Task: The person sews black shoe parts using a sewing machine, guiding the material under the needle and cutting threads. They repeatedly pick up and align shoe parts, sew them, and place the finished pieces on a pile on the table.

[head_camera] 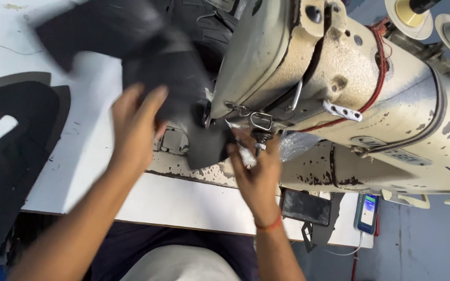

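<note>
Black fabric piece (183,78) under left hand (136,130), fingers spread flat on it; right hand (256,171) open, beside needle (259,145).

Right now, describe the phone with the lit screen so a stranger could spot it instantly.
Start at the big cream sewing machine and drop to the white table edge beneath its right part. Two phones lie there: the lit phone is the right one, blue-cased with a cable attached, unlike the dark-screened phone beside it.
</note>
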